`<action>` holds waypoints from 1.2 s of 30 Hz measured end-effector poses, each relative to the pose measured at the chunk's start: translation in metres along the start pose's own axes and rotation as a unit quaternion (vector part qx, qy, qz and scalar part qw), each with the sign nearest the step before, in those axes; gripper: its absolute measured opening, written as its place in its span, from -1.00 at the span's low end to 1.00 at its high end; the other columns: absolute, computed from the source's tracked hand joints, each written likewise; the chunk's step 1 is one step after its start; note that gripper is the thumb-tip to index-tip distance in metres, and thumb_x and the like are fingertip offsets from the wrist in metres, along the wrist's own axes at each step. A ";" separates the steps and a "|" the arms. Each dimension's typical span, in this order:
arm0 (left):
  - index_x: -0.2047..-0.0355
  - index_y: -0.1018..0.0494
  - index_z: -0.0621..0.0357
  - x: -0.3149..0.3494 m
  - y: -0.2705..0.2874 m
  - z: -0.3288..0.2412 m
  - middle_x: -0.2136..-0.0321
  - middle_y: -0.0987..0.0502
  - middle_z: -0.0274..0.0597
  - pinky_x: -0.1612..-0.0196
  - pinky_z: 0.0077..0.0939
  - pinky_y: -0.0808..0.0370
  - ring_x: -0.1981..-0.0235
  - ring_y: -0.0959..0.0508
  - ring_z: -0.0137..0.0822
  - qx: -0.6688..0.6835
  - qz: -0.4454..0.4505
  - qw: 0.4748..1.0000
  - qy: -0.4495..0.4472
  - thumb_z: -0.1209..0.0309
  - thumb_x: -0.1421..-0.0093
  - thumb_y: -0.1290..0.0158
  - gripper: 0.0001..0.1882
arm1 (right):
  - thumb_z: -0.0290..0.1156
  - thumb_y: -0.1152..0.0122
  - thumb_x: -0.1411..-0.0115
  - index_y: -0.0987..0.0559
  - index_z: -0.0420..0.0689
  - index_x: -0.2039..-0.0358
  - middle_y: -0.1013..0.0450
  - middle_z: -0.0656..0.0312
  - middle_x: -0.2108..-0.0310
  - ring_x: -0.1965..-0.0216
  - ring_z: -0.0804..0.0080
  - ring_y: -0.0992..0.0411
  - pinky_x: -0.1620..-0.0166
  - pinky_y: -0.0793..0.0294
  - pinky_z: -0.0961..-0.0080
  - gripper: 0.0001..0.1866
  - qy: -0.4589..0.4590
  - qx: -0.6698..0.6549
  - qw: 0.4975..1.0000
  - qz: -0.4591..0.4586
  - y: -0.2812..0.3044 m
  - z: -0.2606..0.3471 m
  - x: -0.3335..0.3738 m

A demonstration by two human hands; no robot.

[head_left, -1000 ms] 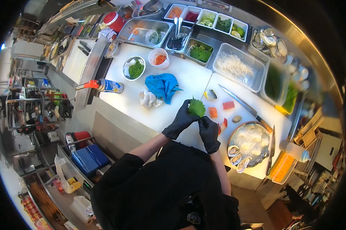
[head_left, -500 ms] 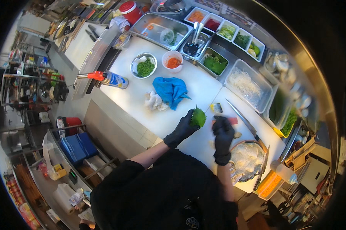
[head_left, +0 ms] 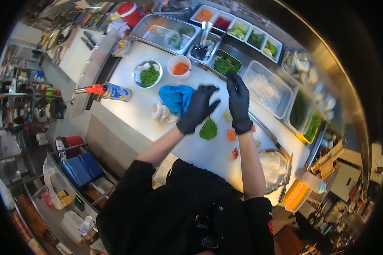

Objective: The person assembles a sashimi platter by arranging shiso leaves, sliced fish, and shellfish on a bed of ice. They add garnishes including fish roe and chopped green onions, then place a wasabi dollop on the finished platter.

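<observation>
Clearly parted left fingers (head_left: 209, 89) near leaf (head_left: 208, 129)

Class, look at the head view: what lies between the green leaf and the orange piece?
In the head view, nothing lies between the leaf and the orange piece; only bare white board shows.

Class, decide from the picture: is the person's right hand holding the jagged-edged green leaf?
No, the leaf lies on the white board, apart from the right hand.

It's a kitchen: cutting board (head_left: 139, 108), food tubs (head_left: 180, 77).
</observation>
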State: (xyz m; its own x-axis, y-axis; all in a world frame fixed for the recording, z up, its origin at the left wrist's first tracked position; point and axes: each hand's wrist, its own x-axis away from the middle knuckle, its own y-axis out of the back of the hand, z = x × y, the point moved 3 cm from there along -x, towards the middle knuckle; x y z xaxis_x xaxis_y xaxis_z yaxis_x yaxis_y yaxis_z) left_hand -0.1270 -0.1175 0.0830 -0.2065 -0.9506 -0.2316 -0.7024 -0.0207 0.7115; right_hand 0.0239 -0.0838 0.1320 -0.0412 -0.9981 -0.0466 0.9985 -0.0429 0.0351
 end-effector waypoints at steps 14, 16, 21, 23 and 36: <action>0.24 -0.68 0.10 -0.187 -0.123 0.091 0.28 -0.70 0.03 0.18 -0.09 -0.61 0.24 -0.71 0.04 -0.066 -0.016 0.998 -0.012 0.33 -0.10 -0.24 -0.77 | -0.49 -0.09 -0.43 -0.58 -0.32 -0.08 -0.60 0.14 0.03 -0.01 0.39 -0.53 -0.15 -0.47 0.42 -0.71 -0.089 -0.099 0.990 -0.038 0.054 -0.036 0.169; 0.17 -0.68 0.13 -0.178 -0.094 0.086 0.27 -0.70 0.05 0.17 -0.10 -0.61 0.26 -0.70 0.05 0.018 -0.043 0.999 -0.021 0.41 -0.02 -0.29 -0.69 | -0.50 -0.10 -0.43 -0.57 -0.32 -0.09 -0.60 0.14 0.02 -0.01 0.39 -0.53 -0.15 -0.48 0.41 -0.71 -0.094 -0.099 0.989 -0.052 0.064 -0.038 0.168; 0.12 -0.62 0.32 -0.086 -0.010 0.040 0.30 -0.68 -0.19 0.31 -0.48 -0.50 0.41 -0.57 -0.42 0.323 -0.024 0.926 0.193 0.49 -0.19 -0.25 -0.74 | -0.55 -0.21 -0.35 -0.54 -0.28 -0.15 -0.57 0.20 0.00 0.05 0.51 -0.50 -0.04 -0.51 0.52 -0.64 -0.096 -0.116 0.985 -0.079 0.060 -0.039 0.152; 0.15 -0.62 0.28 -0.021 -0.007 0.006 0.35 -0.67 -0.27 0.38 -0.57 -0.43 0.42 -0.53 -0.55 0.448 -0.038 0.869 0.206 0.48 -0.20 -0.28 -0.78 | -0.53 -0.24 -0.33 -0.53 -0.29 -0.17 -0.56 0.16 -0.05 0.00 0.49 -0.49 -0.11 -0.48 0.48 -0.60 -0.094 -0.124 0.987 -0.048 0.041 -0.041 0.146; -0.02 -0.51 0.30 0.068 -0.020 -0.047 0.15 -0.66 -0.17 0.07 -0.47 -0.59 0.15 -0.64 -0.39 0.479 -0.032 0.836 0.268 0.62 -0.17 -0.27 -0.61 | -0.54 -0.31 -0.27 -0.59 -0.28 0.23 -0.53 0.28 0.42 0.39 0.58 -0.42 0.25 -0.47 0.53 -0.89 -0.084 0.063 0.994 -0.024 0.027 -0.055 0.149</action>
State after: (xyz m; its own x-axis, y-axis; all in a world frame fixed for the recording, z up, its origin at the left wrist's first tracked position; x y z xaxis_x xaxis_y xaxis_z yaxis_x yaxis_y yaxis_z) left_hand -0.0953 -0.1966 0.0841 0.0070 -0.9646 0.2636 -0.9763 -0.0636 -0.2068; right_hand 0.0465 -0.2311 0.0714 -0.1057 -0.9877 0.1150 0.9830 -0.0863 0.1619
